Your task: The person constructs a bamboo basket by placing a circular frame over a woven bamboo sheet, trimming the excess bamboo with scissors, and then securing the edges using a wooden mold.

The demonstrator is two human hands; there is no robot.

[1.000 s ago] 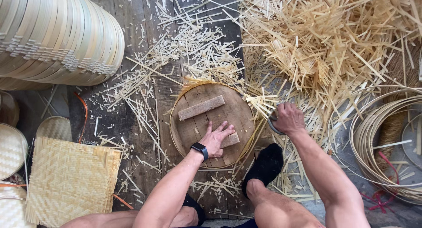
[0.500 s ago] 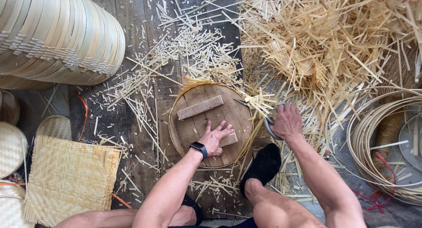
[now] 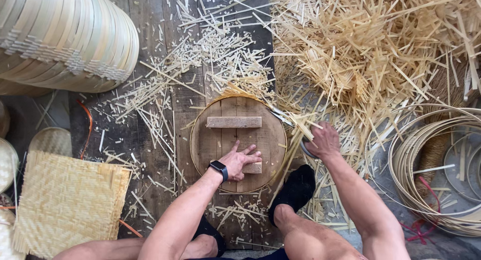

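Pressing flat, my left hand point(image 3: 242, 161) spreads its fingers over the near half of the round wooden disc point(image 3: 238, 142), gripping nothing, the fingertips resting on the lower of two wooden battens point(image 3: 253, 167) nailed across the boards. A dark wrist watch point(image 3: 219, 169) sits just behind that hand. My right hand point(image 3: 322, 140) is curled closed around the handle of a metal tool point(image 3: 285, 120) at the disc's right edge; I cannot make out the tool's full shape under the straw. The disc is made of plain planks, ringed by a thin bamboo band, and lies on dark, weathered floorboards point(image 3: 155, 19).

Beyond the disc, pale bamboo splinters point(image 3: 220, 54) litter the boards, and up to its right a deep heap of split strips point(image 3: 371, 54) spreads out. Far right of the disc lie coiled bamboo hoops point(image 3: 416, 154). Left of it sits a square woven mat point(image 3: 70, 205), and above that a stack of curved bamboo rims point(image 3: 65, 34). My black-socked foot point(image 3: 295, 190) rests just below the disc's right edge.
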